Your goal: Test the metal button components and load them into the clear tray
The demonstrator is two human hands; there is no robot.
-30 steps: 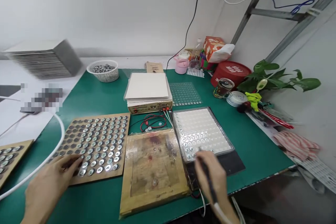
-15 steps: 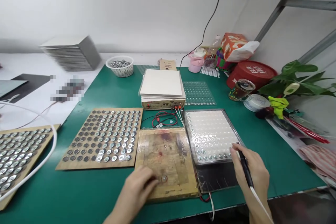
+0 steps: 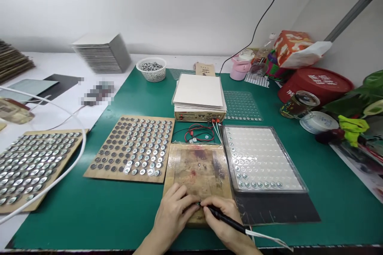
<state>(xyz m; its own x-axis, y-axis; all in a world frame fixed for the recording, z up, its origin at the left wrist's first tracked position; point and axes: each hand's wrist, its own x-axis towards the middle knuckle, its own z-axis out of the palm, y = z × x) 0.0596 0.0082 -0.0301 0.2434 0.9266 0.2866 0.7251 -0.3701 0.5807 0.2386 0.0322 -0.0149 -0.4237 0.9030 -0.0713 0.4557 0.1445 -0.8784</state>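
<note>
While the left hand pinches a small metal disc, the right hand closes around a black corded pen. Both rest on a wooden board.

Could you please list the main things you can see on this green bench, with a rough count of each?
Green work mat: 1, green, covering the bench top.
Perforated wooden boards: 2, tan, left of centre and far left, holding many round metal discs.
Stained wooden block: 1, tan with red marks, front centre.
Clear plastic tray: 1, white sheet inside, right of the block.
Beige bench unit: 1, beige, behind the block.
White plastic basket: 1, white, far end, holding metal pieces.
Round red box: 1, red, far right.
Small metal disc: 1, silver, between the hands.
Slim pen-shaped tool: 1, black, in the right hand.
Left hand: 1, at the block's front.
Right hand: 1, beside the left hand.
</note>
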